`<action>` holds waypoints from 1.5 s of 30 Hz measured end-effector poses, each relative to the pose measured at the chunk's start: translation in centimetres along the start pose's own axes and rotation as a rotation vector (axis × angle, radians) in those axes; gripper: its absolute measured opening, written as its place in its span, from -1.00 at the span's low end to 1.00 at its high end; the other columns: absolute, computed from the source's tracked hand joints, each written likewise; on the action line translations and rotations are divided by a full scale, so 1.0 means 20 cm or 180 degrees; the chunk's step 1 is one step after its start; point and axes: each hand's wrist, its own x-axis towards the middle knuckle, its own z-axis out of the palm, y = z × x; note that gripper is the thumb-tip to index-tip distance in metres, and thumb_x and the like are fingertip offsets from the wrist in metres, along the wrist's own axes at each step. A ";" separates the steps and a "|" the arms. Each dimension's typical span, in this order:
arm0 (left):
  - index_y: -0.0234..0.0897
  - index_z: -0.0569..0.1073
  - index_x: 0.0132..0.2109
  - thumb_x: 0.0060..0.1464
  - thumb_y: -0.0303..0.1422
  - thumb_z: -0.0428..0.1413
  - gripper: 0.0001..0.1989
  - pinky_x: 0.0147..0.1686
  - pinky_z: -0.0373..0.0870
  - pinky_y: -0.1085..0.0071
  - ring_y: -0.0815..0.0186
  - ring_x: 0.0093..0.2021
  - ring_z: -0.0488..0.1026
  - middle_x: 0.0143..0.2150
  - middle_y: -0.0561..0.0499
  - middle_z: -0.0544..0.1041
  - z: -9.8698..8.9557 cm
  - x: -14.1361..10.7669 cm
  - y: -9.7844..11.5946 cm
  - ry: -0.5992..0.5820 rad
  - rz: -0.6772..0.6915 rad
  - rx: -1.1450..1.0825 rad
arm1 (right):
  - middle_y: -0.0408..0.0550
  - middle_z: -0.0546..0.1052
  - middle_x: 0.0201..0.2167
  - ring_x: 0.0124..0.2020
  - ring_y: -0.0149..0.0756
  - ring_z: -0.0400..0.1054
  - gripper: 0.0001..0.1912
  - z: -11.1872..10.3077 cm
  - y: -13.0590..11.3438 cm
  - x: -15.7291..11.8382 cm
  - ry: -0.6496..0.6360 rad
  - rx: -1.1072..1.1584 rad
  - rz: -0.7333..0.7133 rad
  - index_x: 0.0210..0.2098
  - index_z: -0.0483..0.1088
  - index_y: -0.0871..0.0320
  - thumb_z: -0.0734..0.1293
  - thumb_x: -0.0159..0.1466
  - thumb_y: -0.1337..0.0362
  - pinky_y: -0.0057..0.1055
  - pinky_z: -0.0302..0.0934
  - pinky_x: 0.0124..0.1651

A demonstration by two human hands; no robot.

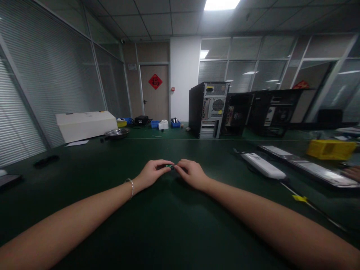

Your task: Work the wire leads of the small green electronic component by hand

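Above the middle of the green table [168,225], my two hands meet fingertip to fingertip. A small green circuit board [169,165] is pinched between the thumb and fingers of my left hand [153,173], which wears a bracelet [131,187] at the wrist. My right hand [193,173] is closed in a pinch at the board's right end. Whatever sits in its fingertips is too small to make out, and they partly hide that end.
To the right lie a white power strip [263,165] with its cable and a long metallic panel [309,167]. Computer towers [215,108] stand behind, near a yellow bin [330,149]. At back left are a white box [87,125] and a metal bowl [117,133]. Another person's hand [351,172] shows far right.
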 end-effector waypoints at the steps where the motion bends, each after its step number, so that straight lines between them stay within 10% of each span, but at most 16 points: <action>1: -0.22 0.48 -0.05 0.08 -0.32 0.08 -0.72 -0.02 0.31 0.30 0.20 -0.03 0.43 -0.05 -0.03 0.54 0.00 0.00 0.00 -0.0019 -0.0014 -0.0073 | -0.12 0.35 -0.45 -0.39 -0.41 0.23 -0.69 0.00 0.00 0.00 0.0000 0.0014 -0.0007 -0.38 0.36 0.16 0.10 0.35 0.18 -0.50 0.04 -0.33; 45: -0.28 0.43 -0.17 -0.02 -0.49 0.06 -0.79 -0.14 0.32 0.32 0.25 -0.16 0.40 -0.20 -0.01 0.45 0.02 0.00 0.00 -0.0004 -0.0465 -0.0762 | -0.12 0.35 -0.43 -0.39 -0.41 0.22 -0.72 0.00 -0.01 0.00 0.0059 0.0098 0.0026 -0.35 0.37 0.17 0.11 0.34 0.20 -0.49 0.04 -0.34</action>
